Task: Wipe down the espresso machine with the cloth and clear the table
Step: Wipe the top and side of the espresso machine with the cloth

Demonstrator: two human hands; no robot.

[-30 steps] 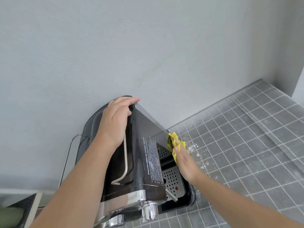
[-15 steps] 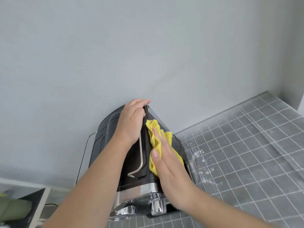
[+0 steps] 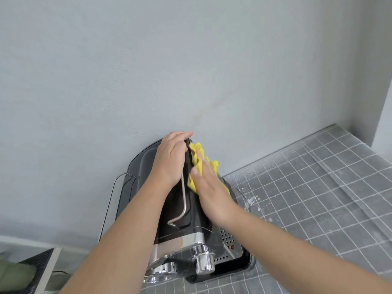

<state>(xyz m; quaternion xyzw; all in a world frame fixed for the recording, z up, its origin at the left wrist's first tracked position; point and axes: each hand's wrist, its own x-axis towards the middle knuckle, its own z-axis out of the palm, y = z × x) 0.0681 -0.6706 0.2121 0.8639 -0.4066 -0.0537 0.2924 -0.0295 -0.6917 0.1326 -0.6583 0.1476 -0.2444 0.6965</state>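
The black espresso machine point(image 3: 180, 234), chrome along its front, with a perforated drip tray point(image 3: 230, 242), stands at the desk's point(image 3: 307, 187) rear left edge; the yellow cloth point(image 3: 196, 147) lies bunched against its upper right side.

Bare forearms run to a bare left hand point(image 3: 169, 161) and right hand point(image 3: 213, 197).

Cloth point(image 3: 197, 150): solid yellow. Espresso machine point(image 3: 176, 209): glossy black body with chrome band and fittings at the front. Drip plate point(image 3: 228, 240): silver, regular hole pattern, 1 red dot point(image 3: 233, 247). Table point(image 3: 318, 198): dark grey, white square grid, white specks. Wall point(image 3: 191, 60): plain pale grey.
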